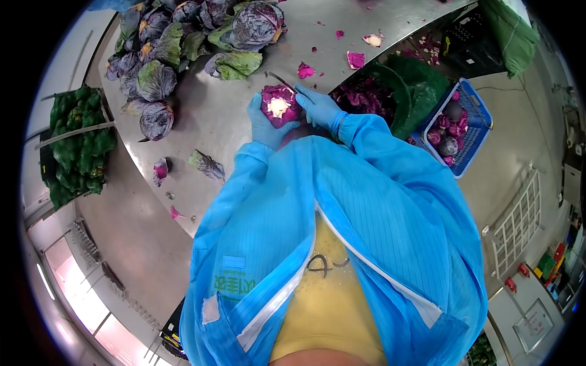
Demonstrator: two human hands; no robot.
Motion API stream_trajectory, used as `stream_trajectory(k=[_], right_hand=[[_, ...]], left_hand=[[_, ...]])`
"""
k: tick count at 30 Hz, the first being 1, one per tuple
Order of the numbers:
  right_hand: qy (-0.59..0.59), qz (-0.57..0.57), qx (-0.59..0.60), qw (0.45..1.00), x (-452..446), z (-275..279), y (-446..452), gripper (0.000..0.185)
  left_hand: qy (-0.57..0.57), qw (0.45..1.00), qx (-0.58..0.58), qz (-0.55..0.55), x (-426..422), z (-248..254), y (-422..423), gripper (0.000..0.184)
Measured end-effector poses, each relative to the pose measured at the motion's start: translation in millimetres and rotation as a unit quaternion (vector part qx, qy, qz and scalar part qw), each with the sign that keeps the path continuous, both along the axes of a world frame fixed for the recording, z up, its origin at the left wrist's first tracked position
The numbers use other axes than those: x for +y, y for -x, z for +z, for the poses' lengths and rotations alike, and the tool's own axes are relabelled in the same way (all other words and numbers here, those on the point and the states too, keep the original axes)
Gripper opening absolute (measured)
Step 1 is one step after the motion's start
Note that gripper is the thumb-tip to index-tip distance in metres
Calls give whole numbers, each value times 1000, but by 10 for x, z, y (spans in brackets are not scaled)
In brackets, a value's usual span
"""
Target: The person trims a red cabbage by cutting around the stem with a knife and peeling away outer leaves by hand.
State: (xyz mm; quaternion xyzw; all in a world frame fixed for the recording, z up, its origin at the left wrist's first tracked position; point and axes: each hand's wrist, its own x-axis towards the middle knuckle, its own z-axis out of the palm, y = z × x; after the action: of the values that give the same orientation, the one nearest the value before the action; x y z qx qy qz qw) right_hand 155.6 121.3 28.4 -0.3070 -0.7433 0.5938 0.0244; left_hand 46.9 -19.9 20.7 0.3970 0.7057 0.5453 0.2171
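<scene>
Over the near edge of the steel table, my left hand (pixel 265 126) in a blue glove is closed around a red cabbage (pixel 290 111). The cabbage's pale cut stem end faces up, with trimmed purple leaf around it. My right hand (pixel 318 110), also gloved in blue, grips a knife (pixel 281 79) at the cabbage's right side. Its thin dark blade points up and left past the far side of the cabbage. My fingers hide the handle.
Untrimmed red cabbages (pixel 155 79) are heaped on the steel table (pixel 207 125) at upper left, with leaf scraps scattered about. To the right are a green bag (pixel 421 91) of purple leaves and a blue basket (pixel 469 137) of trimmed cabbages. Green net sacks (pixel 79 146) stand left.
</scene>
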Motion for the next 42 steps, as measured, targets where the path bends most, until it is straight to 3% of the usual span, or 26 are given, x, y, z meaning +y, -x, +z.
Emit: stream_trajectory(k=[2,5,7,17,20,22,26,28,31,34,36,37,40,42], right_hand=[[92,8,-53,994,12,157,-15,58],[53,8,-44,998,14,89,-15,56],[32,8,-55,998,22,42,9,56],[-86,33,-84,992,95,73,87,51],[-86,2,-59,995,272,-307,182,50],[-57,-18,-54,997,296,-259,188,49],[-126,-39,2,991,178,-224,179,49],[-4,-83,-16,996,90,-182,248,49],[-48,-117,-20,992,176,-304,345,43],[-46,-176,-9,983,271,-378,349,39],[-97,-148,25,984,218,-363,279,37],[-102,-119,-8,988,177,-90,214,38],[-150,-97,-64,982,148,11,154,42],[-161,-121,-15,979,86,-214,140,46]], left_hand=[[14,997,-78,5,38,73,-12,102],[29,984,-167,46,59,121,-41,118],[78,982,171,34,10,-64,46,118],[71,974,201,70,48,-133,23,114],[73,975,202,54,36,-123,-12,110],[71,964,252,50,-11,-123,-49,104],[5,986,148,76,-36,-101,-57,102],[-4,986,157,54,-73,-147,11,101],[-18,990,133,43,-214,-345,115,108],[24,982,183,31,-307,-334,179,115],[-82,988,-117,59,-361,-287,56,118],[-16,992,-90,84,-386,-159,34,114],[-11,998,-36,56,-300,-101,65,114],[8,996,-44,81,-206,-41,-32,113]])
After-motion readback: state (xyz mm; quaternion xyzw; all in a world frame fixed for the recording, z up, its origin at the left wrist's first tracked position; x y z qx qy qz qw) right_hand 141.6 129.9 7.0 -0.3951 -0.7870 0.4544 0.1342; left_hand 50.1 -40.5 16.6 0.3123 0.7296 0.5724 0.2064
